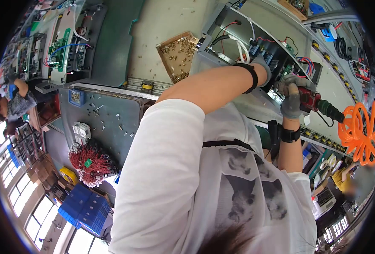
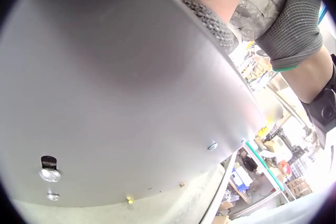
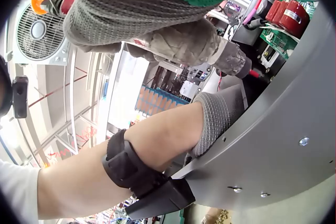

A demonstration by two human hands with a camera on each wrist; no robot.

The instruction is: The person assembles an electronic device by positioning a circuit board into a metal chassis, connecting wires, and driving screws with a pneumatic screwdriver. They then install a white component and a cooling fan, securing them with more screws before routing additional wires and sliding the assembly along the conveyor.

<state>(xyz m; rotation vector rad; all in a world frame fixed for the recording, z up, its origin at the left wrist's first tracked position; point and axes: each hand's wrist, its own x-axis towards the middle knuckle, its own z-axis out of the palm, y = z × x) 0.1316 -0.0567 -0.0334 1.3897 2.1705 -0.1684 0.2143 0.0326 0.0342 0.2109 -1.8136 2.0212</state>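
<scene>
My right hand (image 1: 292,101), in a grey knit glove, grips an air screwdriver (image 1: 309,99) with a dark green tail end. In the right wrist view the screwdriver's taped body (image 3: 184,43) points its red-tipped end into a grey metal chassis (image 3: 283,145). My gloved left hand (image 1: 262,64) reaches over the near wall into that chassis, among wires and circuit boards; its fingers are hidden, and I cannot tell whether they hold anything. White cables (image 1: 240,45) lie beside the left wrist. Red cylindrical parts (image 3: 287,16) sit on a green board inside. The left wrist view mostly shows the chassis's outer panel (image 2: 121,92).
An orange coiled hose (image 1: 359,133) hangs at the right. A cardboard tray (image 1: 164,54) of small brass-coloured fasteners stands left of the chassis. Further left are another chassis with boards (image 1: 64,51) and a bundle of red wires (image 1: 90,163). Another person (image 1: 16,106) works at the far left.
</scene>
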